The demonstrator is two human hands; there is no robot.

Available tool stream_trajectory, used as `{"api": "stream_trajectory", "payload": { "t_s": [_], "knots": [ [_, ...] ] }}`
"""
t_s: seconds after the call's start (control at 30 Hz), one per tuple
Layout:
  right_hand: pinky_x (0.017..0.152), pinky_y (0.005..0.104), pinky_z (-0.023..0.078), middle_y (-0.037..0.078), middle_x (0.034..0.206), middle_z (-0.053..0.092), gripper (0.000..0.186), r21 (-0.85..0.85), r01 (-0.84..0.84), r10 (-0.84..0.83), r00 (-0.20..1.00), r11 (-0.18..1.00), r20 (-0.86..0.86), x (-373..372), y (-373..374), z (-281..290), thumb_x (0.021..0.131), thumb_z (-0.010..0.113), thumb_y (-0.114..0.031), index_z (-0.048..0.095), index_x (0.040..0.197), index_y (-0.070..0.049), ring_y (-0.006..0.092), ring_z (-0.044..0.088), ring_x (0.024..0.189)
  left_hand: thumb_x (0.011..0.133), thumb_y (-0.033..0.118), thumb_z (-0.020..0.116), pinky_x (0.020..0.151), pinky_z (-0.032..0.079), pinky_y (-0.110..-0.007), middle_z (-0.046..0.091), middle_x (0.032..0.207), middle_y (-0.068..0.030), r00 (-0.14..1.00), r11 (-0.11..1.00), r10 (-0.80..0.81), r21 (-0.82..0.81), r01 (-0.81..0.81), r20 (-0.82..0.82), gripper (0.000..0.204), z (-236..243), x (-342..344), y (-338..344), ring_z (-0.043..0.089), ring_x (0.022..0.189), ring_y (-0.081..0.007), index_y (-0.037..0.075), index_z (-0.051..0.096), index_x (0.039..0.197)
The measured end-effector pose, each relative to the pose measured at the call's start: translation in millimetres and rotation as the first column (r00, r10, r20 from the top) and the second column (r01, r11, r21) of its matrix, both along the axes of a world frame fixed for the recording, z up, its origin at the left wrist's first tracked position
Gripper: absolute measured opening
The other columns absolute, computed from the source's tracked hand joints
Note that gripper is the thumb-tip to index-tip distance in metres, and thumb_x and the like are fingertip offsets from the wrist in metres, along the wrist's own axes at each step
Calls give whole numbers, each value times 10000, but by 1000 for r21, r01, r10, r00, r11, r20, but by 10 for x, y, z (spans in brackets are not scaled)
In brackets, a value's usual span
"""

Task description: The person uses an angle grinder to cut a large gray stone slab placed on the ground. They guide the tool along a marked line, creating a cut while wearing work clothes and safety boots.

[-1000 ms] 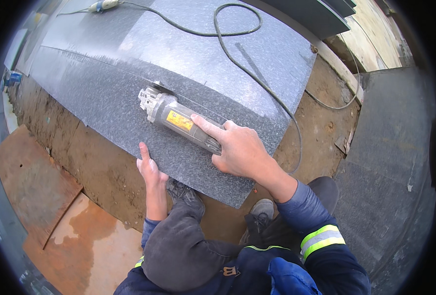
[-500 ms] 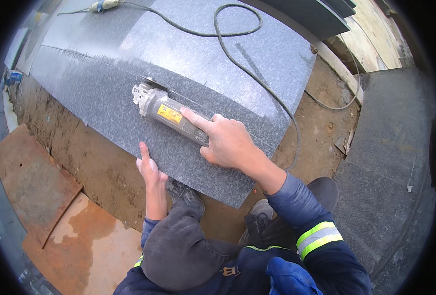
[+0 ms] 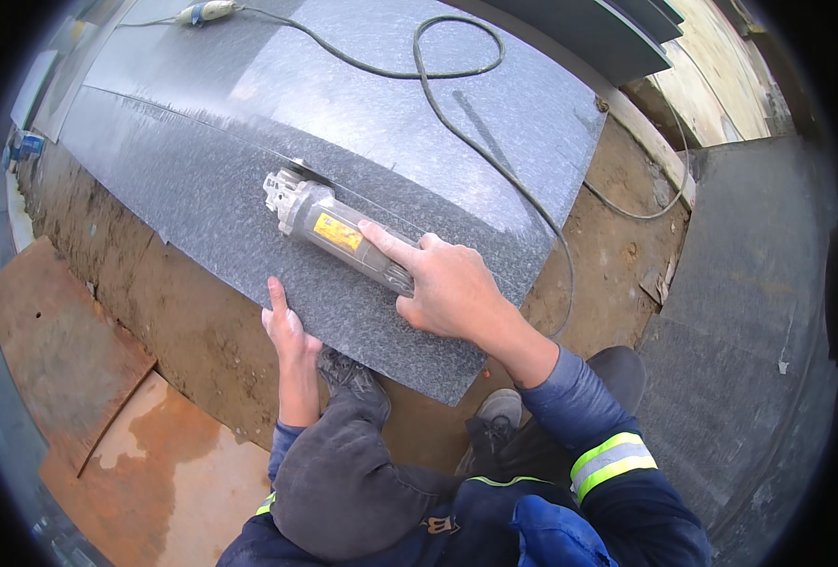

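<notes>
My right hand (image 3: 452,283) is wrapped round the rear body of a grey, dust-coated angle grinder (image 3: 338,227), index finger stretched along it. Its thin disc (image 3: 310,172) stands along a straight groove in the speckled grey stone slab (image 3: 201,208). My left hand (image 3: 288,326) grips the slab's near edge below the grinder, thumb on top and the other fingers mostly hidden underneath. Pale dust coats both hands and part of the slab.
A looping cable (image 3: 466,137) crosses the slab to a connector (image 3: 209,11) at the top. Dark panels (image 3: 617,38) stand at upper right, a dark sheet (image 3: 740,283) lies right. Rusty boards (image 3: 64,340) lie lower left on dirt. My feet (image 3: 499,406) are below the slab's edge.
The grinder and my right hand slid forward to the upper left, then came back slightly toward the lower right. My left hand has stayed on the slab's edge.
</notes>
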State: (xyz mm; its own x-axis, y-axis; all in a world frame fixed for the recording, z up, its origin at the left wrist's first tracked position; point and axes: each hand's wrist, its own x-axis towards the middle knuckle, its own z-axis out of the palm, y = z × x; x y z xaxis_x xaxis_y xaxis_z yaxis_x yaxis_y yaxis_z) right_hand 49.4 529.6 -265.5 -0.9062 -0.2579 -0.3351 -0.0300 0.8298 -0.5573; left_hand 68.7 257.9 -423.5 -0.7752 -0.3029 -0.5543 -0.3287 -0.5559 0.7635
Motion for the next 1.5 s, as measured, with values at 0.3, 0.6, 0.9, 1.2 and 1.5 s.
{"api": "stream_trajectory", "payload": {
  "t_s": [0.3, 0.6, 0.9, 1.2, 1.5],
  "knots": [
    [712, 468, 594, 188, 903, 646, 1047, 9, -1, 1, 1000, 1000, -3, 181, 147, 68, 776, 806, -140, 392, 1696, -421, 372, 707, 734, 1077, 402, 719, 943, 642, -545, 663, 1301, -232, 998, 999, 27, -33, -25, 59, 618, 73, -12, 42, 723, 1117, -342, -87, 486, 1374],
    [728, 481, 599, 216, 931, 675, 1039, -3, 5, -5, 1000, 1000, -23, -5, -17, -60, 788, 794, -145, 381, 1704, -406, 392, 718, 755, 1085, 389, 708, 937, 645, -541, 665, 1302, -225, 1000, 1000, 7, 1, -7, 9, 606, 89, -4, 64, 725, 1118, -344, -86, 485, 1388],
    [779, 515, 616, 260, 969, 686, 1021, -12, -11, 10, 998, 1000, -55, -184, -175, -168, 808, 809, -147, 378, 1710, -356, 437, 747, 826, 1071, 400, 729, 968, 631, -548, 634, 1315, -228, 997, 998, 60, -40, -57, 56, 640, 93, -6, 100, 707, 1130, -338, -79, 458, 1397],
    [818, 508, 625, 254, 987, 702, 1021, 2, -11, 11, 1000, 1000, -20, -253, -212, -132, 810, 812, -161, 377, 1710, -367, 423, 762, 858, 1074, 421, 713, 974, 627, -572, 668, 1326, -220, 994, 996, 65, -72, -59, 83, 625, 97, -12, 82, 725, 1151, -358, -56, 502, 1417],
    [757, 487, 602, 228, 928, 670, 1021, 31, -18, 20, 998, 999, -54, -118, -132, -62, 786, 792, -173, 395, 1702, -383, 407, 730, 787, 1067, 409, 730, 949, 640, -569, 642, 1296, -232, 999, 999, 32, -31, -31, 27, 640, 93, -13, 78, 718, 1132, -347, -76, 458, 1383]
  ]
}}
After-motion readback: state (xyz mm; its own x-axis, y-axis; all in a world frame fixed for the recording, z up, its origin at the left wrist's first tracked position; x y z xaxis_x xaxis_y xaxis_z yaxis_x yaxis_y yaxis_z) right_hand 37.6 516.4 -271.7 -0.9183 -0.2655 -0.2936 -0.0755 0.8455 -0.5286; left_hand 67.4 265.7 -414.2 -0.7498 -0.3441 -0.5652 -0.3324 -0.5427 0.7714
